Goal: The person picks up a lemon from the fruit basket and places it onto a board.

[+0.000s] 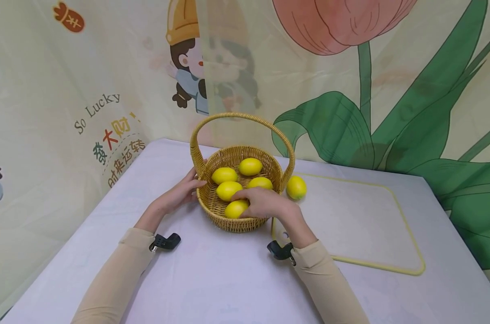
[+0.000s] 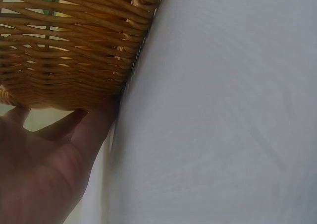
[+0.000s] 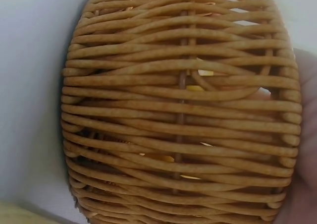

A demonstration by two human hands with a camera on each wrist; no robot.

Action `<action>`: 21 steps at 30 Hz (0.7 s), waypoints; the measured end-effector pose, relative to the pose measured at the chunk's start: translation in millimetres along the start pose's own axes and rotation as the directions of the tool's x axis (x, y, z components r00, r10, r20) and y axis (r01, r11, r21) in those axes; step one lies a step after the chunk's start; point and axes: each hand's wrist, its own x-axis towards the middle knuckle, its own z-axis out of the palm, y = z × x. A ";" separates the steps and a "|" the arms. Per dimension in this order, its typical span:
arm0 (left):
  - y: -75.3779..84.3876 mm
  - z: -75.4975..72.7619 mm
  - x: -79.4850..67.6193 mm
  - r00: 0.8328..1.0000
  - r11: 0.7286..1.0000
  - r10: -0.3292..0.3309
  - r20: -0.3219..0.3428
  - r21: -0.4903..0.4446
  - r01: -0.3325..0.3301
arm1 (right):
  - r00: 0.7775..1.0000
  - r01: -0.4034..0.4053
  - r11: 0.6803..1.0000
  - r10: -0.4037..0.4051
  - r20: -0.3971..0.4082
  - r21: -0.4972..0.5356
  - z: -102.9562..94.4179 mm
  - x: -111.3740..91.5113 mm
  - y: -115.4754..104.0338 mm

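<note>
A wicker basket [image 1: 238, 225] with a tall arched handle stands upright on the table, with several yellow lemons [image 1: 250, 166] inside. My left hand [image 1: 182, 191] holds the basket's left side, thumb at the rim and fingers against the outer wall; the left wrist view shows those fingers touching the weave low down. Over the front right rim, my right hand [image 1: 265, 202] reaches in and grips the nearest lemon [image 1: 236, 209] between thumb and fingers. In the right wrist view the basket wall [image 3: 178, 110] hides most of that hand.
Right of the basket lies a white cutting board [image 1: 350, 220] with a yellow edge. One more lemon [image 1: 296, 187] rests at the board's back left, close beside the basket. A white cloth covers the table [image 1: 212, 279], and a printed curtain [image 1: 245, 67] hangs behind it.
</note>
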 end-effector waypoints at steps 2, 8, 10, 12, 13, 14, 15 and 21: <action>0.4 0.3 -0.2 1.000 1.000 0.002 0.003 -0.002 -0.002 | 1.000 0.004 1.000 -0.004 -0.007 -0.004 0.3 0.8 1.0; 1.7 1.3 -0.5 1.000 1.000 0.004 0.005 0.001 -0.004 | 1.000 0.010 1.000 -0.010 -0.021 -0.019 0.7 1.6 2.7; 1.8 1.4 -0.5 1.000 1.000 0.003 0.005 0.002 -0.003 | 1.000 0.006 1.000 -0.007 -0.025 -0.023 0.7 1.0 2.4; 1.9 1.3 -0.6 1.000 1.000 0.002 0.005 0.003 -0.002 | 1.000 -0.001 1.000 0.000 -0.029 -0.025 0.6 0.2 1.8; 1.9 1.3 -0.7 1.000 1.000 0.001 0.004 0.003 -0.001 | 0.999 -0.005 1.000 0.004 -0.032 -0.025 0.5 -0.2 1.5; 1.8 1.3 -0.8 1.000 1.000 0.000 0.005 0.003 0.000 | 0.999 -0.009 1.000 0.008 -0.037 -0.027 0.5 -0.5 1.2; 1.7 1.2 -0.8 1.000 1.000 -0.001 0.003 0.003 0.001 | 0.999 -0.011 1.000 0.010 -0.041 -0.027 0.4 -0.8 0.9; 0.2 0.3 -0.6 1.000 1.000 -0.003 0.000 0.002 0.003 | 0.997 -0.017 1.000 0.016 -0.073 -0.016 1.8 0.1 1.3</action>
